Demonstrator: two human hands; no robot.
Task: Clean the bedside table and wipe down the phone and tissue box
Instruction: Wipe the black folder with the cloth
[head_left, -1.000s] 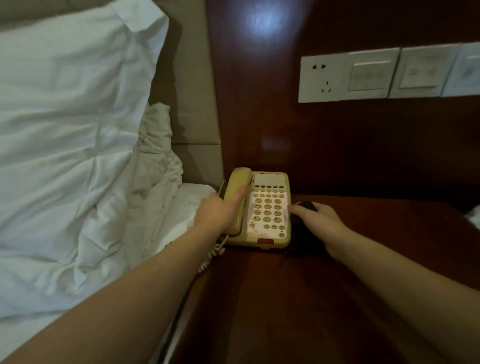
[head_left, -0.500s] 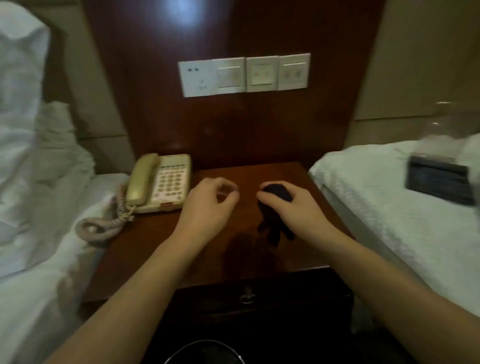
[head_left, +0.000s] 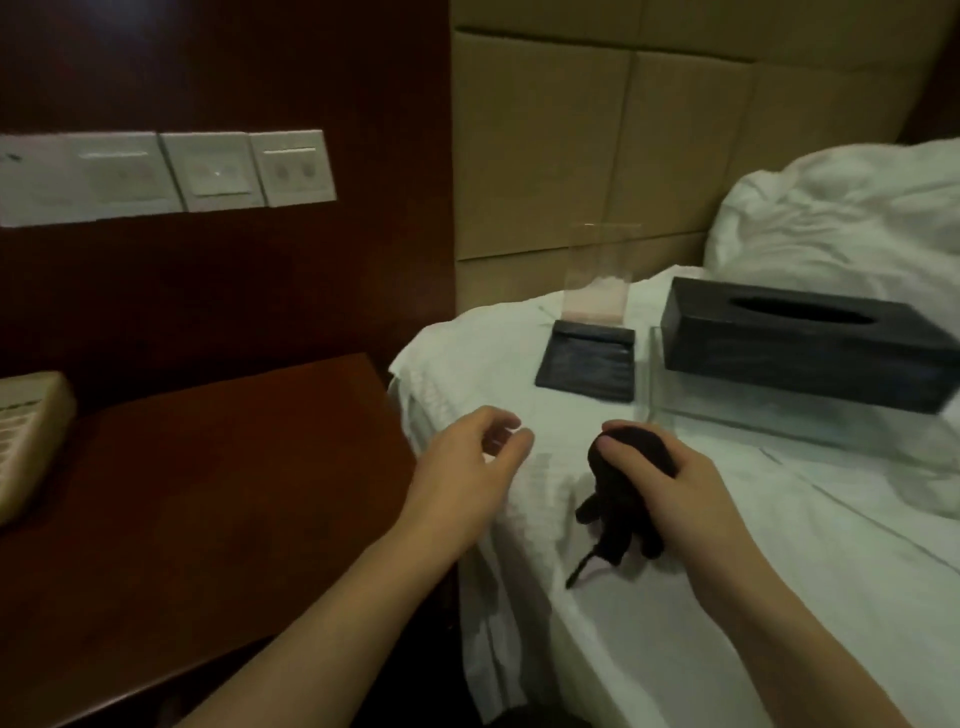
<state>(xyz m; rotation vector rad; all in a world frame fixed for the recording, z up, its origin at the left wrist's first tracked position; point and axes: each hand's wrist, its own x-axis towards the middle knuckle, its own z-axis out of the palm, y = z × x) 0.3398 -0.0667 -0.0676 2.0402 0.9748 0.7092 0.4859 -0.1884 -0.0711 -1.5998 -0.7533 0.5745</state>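
Gripping the balled dark cloth w/ right hand, left hand loose & empty, I'm eyeing the tissue box: steady it first, prob., then wipe.

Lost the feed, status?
Left hand open, empty. Right hand grips dark cloth over bed. Tissue box ahead, nothing between.

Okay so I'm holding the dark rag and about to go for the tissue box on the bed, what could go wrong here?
1. The tissue box sits on a clear tray lying on the soft bed; pressing with the rag could tip or slide both.
2. The clear stand behind the dark flat holder is hard to see, so a reaching hand might knock it over.
3. A dirty rag could mark the white sheet.
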